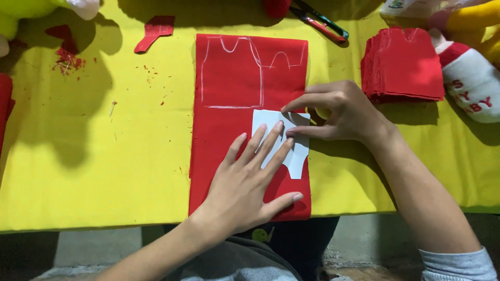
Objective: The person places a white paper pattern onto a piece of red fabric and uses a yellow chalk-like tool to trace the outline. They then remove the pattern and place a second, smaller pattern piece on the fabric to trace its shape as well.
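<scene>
Right now the left hand [245, 187] lies flat and open, fingers spread over a white paper template [296, 156] on the folded red cloth [229, 125] near the front edge of the tabletop [104, 171], while the right hand [338, 112] pinches the template's upper right corner between thumb and fingertips. Should the flat palm ease off, the paper could slide out of line with the chalk outline [232, 73] drawn above it. Pressure could also drag the cloth over the yellow cover.

A table [104, 156] is covered with yellow cloth; grey floor [88, 247] is seen below, with dark shadows cast.
</scene>
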